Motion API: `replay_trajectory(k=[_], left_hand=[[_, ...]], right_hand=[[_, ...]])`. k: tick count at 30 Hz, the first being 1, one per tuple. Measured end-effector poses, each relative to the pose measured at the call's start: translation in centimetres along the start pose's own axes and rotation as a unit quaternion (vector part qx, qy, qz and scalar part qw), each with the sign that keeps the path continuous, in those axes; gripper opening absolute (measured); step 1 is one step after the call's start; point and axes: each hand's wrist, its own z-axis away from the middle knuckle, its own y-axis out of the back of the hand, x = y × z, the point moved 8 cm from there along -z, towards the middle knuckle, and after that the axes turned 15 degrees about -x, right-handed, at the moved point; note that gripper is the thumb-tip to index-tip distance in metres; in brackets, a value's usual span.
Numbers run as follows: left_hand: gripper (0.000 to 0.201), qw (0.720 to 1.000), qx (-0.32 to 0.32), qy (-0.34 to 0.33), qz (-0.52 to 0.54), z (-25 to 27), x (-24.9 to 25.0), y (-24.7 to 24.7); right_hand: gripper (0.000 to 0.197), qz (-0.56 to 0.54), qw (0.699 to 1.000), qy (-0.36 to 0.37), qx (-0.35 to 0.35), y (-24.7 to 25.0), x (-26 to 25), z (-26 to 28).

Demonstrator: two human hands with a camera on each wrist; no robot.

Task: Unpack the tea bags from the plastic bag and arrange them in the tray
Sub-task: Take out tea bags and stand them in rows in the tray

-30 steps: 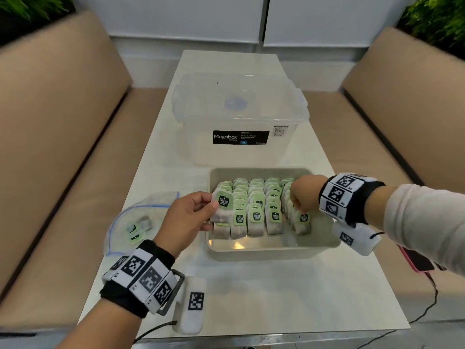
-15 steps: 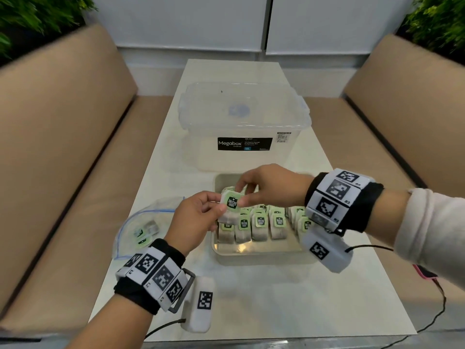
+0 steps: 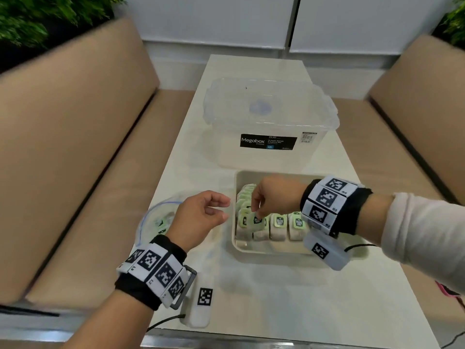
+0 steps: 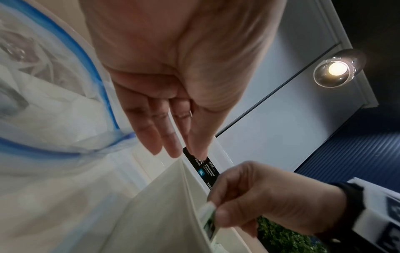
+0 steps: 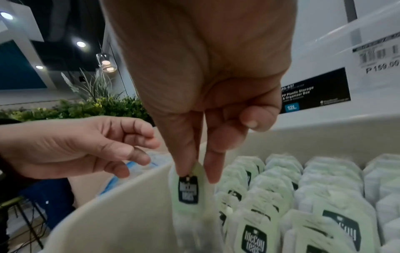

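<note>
— Pale table [image 3: 276,298] before us; where is the tea bag [image 3: 257,221]?

— Our right hand [image 3: 275,195] pinches its tag at the tray's [image 3: 266,250] left end. Our left hand [image 3: 198,217], left of the tray, hangs loose and empty.

— How will it handle?

— Light, soft, likely tearable; we'd keep hold by the tag.

Setting: café or lounge booth, commercial interior. Evidence: two tan upholstered benches [image 3: 75,152] facing across a narrow pale desk [image 3: 289,298]; planter greenery [image 3: 50,18] behind the seatbacks; glass pendant lamp [image 4: 337,68]; recessed ceiling spotlights [image 5: 80,44]; white wall panels [image 3: 251,18].
</note>
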Motion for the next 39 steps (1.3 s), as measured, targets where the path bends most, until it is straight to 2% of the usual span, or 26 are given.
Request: replay_trajectory(k=[5,10,15,20,22,24,26,27,29,31,36,39], left_hand=[[0.028,0.999,-0.002,0.033,-0.008,0.1,-0.6,-0.6],[0.028,0.999,0.006,0.038,-0.032,0.4,-0.9,-0.4],[0.025,0.998,0.048,0.020,-0.026,1.1,-0.5,1.7],[0.027,0.987,0.144,0.001,-0.065,2.3,-0.1,7.4],[0.030,0.978,0.186,0.015,-0.096,3.1,-0.5,10.0],[0.031,0.971,0.199,0.046,-0.122,3.8,-1.5,11.7],[0.031,0.970,0.166,0.095,-0.152,4.1,-2.6,12.3],[0.038,0.966,0.132,0.133,-0.176,4.1,-3.5,12.2],[0.065,0.951,0.059,0.206,-0.224,4.1,-5.5,11.5],[0.075,0.940,0.021,0.245,-0.238,4.1,-7.3,11.1],[0.053,0.936,0.003,0.240,-0.257,4.3,-8.7,10.9],[0.050,0.941,0.000,0.222,-0.254,4.7,-8.1,10.7]], right_hand=[[0.014,0.044,0.996,0.003,-0.072,-1.7,-0.7,-3.0],[0.018,0.073,0.988,-0.008,-0.132,-3.1,-0.7,-5.3],[0.018,0.086,0.991,-0.029,-0.099,-2.1,-0.1,-6.4],[0.022,0.057,0.993,-0.031,-0.096,-1.4,0.4,-6.2],[0.019,0.056,0.996,-0.037,-0.066,-0.2,0.4,-5.6],[0.014,0.048,0.998,-0.038,-0.016,1.4,0.1,-4.8],[0.008,0.029,0.999,-0.028,0.032,2.9,-0.7,-3.8],[0.006,0.016,0.998,-0.018,0.053,3.5,-1.3,-3.2],[0.006,-0.012,0.997,0.010,0.082,4.2,-3.2,-2.1],[0.010,-0.039,0.994,0.046,0.089,3.9,-5.9,-1.4],[0.028,-0.015,0.988,0.131,0.081,-0.3,-13.7,-2.7],[0.041,0.032,0.993,0.105,0.036,-4.0,-15.9,-6.6]])
